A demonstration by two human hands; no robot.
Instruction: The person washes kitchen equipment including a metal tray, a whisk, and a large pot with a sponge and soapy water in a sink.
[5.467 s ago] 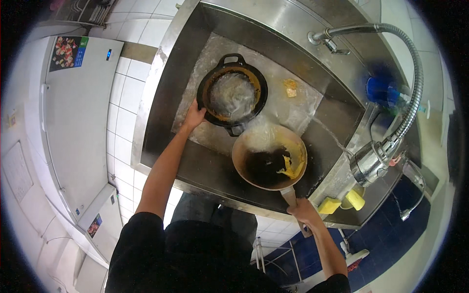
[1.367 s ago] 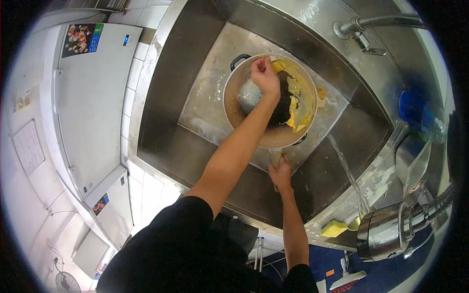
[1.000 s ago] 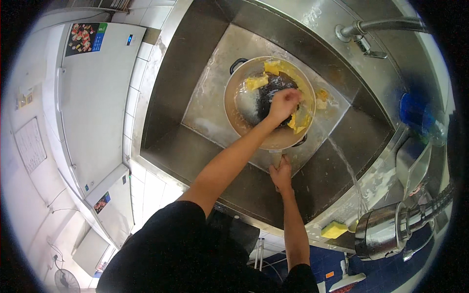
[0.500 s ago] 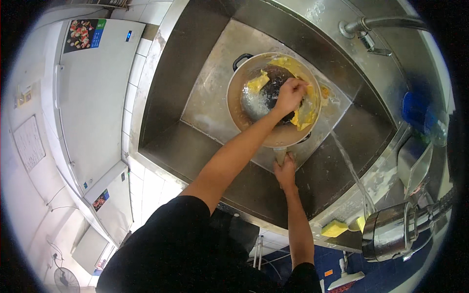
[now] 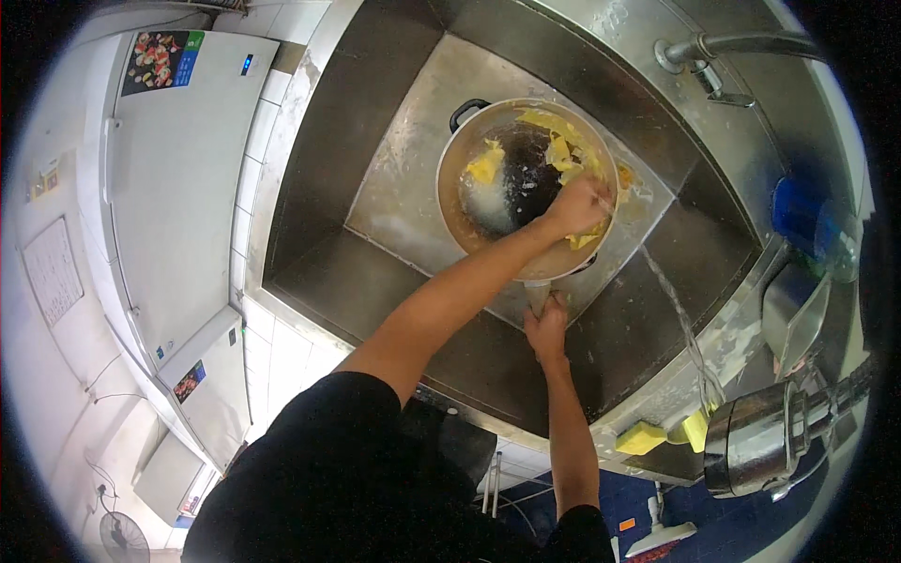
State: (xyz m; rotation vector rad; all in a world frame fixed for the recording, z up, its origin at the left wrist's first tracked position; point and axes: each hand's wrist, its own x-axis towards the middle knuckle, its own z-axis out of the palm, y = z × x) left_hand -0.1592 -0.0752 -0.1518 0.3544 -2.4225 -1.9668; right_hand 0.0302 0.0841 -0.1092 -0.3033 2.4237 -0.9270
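Observation:
A wide pan (image 5: 469, 225) with a long handle (image 5: 538, 296) and dark side grips stands on the sink bottom. Yellow food residue (image 5: 483, 167) clings to its inside, and some wet liquid lies over the dark middle. My left hand (image 5: 580, 208) is inside the pan against its right inner wall, fingers curled closed; whatever they hold, if anything, is hidden. Gripping the pan's handle at the near side is my right hand (image 5: 546, 330).
The pan sits in a deep metal sink (image 5: 404, 188). Water streams from a chrome spout (image 5: 755, 441) at right. A tap (image 5: 704, 56) is at the back right. Yellow sponges (image 5: 641, 438) and a blue container (image 5: 798, 208) rest along the right rim. A white fridge (image 5: 183, 188) stands left.
My left hand has moved down and right along the pan's inner wall, uncovering yellow residue above it. My right hand still grips the handle.

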